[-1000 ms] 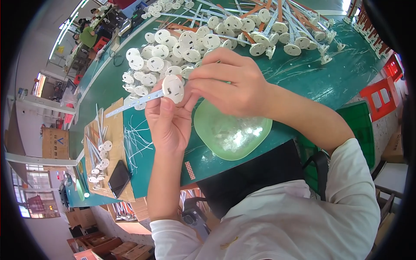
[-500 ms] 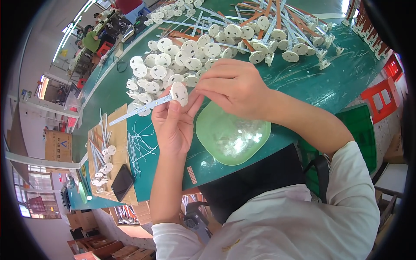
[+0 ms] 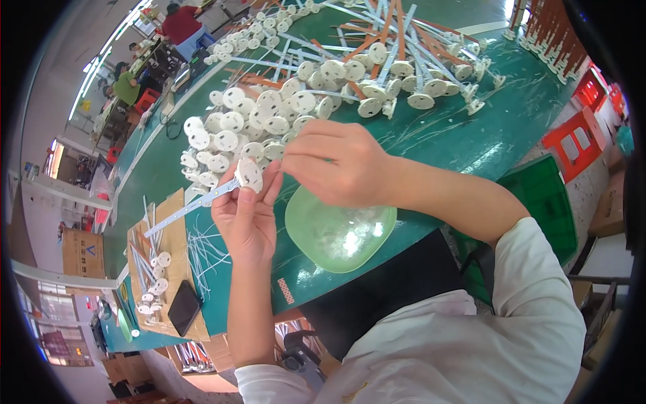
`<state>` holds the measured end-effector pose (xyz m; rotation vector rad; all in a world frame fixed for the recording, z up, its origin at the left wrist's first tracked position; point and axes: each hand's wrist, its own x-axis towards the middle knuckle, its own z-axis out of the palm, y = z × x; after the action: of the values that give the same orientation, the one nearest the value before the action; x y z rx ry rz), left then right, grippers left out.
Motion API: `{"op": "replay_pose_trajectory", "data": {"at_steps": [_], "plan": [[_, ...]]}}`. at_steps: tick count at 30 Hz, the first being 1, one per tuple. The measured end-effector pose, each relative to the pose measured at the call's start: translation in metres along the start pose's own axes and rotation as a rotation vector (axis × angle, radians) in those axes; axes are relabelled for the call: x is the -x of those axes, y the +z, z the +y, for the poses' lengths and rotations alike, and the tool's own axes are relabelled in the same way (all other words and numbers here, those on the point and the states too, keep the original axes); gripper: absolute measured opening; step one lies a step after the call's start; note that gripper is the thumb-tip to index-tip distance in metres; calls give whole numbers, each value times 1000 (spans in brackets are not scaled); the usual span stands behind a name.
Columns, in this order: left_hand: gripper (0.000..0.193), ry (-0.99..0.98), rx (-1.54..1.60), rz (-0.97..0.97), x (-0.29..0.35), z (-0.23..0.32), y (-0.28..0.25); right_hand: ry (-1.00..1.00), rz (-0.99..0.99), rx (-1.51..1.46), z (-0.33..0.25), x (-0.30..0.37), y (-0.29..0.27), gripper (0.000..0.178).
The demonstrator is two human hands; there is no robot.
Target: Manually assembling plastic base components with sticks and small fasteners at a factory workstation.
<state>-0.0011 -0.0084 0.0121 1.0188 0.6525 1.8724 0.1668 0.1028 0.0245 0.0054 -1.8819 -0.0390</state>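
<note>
My left hand [image 3: 245,229] is closed round a white round disc [image 3: 249,176] with small dark slots, pinched between thumb and fingers. From the disc a long pale LED strip [image 3: 192,214] sticks out to the left. My right hand [image 3: 340,165] is closed in a pinch just right of the disc, its fingertips by the left hand's fingers. Whatever is in that pinch is too small to make out. Below the right hand sits a light green bowl [image 3: 303,232] with small clear pieces in it.
Behind my hands lies a heap of white discs [image 3: 232,121], with more strips [image 3: 397,40] farther back. At left, cardboard [image 3: 176,269] bears a phone [image 3: 184,308] and several discs; thin white wires [image 3: 205,259] lie beside it. A small pinkish strip [image 3: 286,291] lies near the table edge. People work far left.
The whole view has shifted, so the table and hands appear lower and farther left. My right fingertips are slightly farther from the disc. The left hand keeps its hold.
</note>
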Motion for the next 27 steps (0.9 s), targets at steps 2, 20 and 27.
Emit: {"op": "replay_pose_trajectory", "data": {"at_steps": [2, 20, 27], "plan": [[40, -8, -20, 14, 2, -3, -2, -5, 36, -16, -2, 0, 0, 22], [44, 78, -141, 16, 1, -10, -19, -49, -20, 84, 0, 5, 2, 21], [42, 43, -321, 74, 5, -10, -30, -110, -17, 111, -3, 2, 5, 15]]}}
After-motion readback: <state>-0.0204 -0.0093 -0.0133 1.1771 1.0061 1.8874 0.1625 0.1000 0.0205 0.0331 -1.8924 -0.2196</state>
